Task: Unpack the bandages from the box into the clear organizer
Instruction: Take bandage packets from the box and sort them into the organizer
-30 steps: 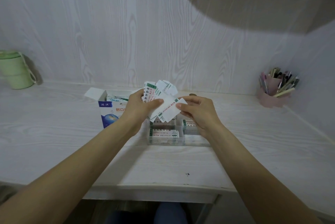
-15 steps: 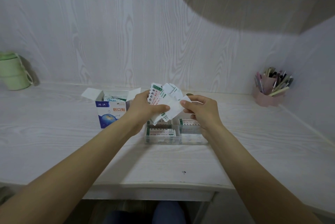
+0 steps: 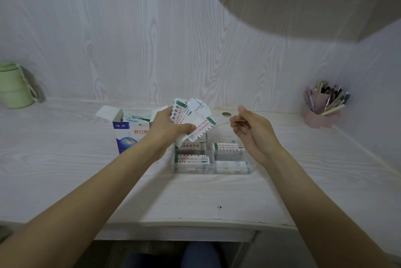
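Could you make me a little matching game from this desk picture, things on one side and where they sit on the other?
Things:
1. green cup
2. pen holder
3. bandage box
4. fanned bandages

Places:
A. in the left hand
B. far left, against the wall
C. right corner of the desk
D. just left of the clear organizer

Pairs: 1-B, 2-C, 3-D, 4-A

head cam | worn, faces forward and down | close over desk | wall behind

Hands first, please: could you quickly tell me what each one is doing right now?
Left hand: grips a fanned bunch of white green-edged bandage strips.
Right hand: pinches a single thin bandage strip, seen edge-on.
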The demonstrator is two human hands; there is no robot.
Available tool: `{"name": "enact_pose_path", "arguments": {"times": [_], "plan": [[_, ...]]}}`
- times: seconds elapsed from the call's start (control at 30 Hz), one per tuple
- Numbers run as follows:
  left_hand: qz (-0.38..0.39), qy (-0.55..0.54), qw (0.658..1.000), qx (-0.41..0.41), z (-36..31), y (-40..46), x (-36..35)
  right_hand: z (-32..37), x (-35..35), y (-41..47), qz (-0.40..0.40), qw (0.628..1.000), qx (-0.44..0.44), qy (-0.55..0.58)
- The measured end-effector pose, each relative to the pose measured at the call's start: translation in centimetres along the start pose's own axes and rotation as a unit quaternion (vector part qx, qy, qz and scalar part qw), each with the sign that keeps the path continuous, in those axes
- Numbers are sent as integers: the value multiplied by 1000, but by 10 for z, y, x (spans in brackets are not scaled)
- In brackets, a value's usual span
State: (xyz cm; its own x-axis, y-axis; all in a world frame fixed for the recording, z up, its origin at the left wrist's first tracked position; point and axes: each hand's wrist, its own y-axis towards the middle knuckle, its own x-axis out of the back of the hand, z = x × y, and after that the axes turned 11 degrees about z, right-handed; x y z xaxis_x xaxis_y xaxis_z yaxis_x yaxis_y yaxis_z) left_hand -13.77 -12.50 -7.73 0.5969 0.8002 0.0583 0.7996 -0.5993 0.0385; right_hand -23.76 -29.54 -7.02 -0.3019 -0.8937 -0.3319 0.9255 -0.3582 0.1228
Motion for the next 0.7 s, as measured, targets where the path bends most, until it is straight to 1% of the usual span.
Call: {"name": "enact_pose_path", "arguments": {"times": [0.1, 0.17, 0.27, 0.33, 0.5, 0.6, 0.7], "plan": [[-1, 9, 1000, 3, -2, 2, -1, 6, -2, 1, 69, 996, -12, -55], [2, 18, 1000, 0, -4, 2, -2, 10, -4, 2, 97, 990, -26, -104], [30, 38, 999, -8, -6, 1, -4, 11, -9, 6, 86, 965, -42, -246], [53, 65, 996, -12, -8, 0, -4, 10, -12, 7, 81, 947, -52, -306], [115, 108, 987, -9, -16, 0, 0, 15, -14, 12, 105, 914, -86, -383], [102, 102, 989, -14, -17, 7, 1, 15, -10, 16, 106, 904, -92, -403], [62, 75, 995, -19, -18, 14, 0, 16, 1, 24, 97, 912, -81, -390]]}}
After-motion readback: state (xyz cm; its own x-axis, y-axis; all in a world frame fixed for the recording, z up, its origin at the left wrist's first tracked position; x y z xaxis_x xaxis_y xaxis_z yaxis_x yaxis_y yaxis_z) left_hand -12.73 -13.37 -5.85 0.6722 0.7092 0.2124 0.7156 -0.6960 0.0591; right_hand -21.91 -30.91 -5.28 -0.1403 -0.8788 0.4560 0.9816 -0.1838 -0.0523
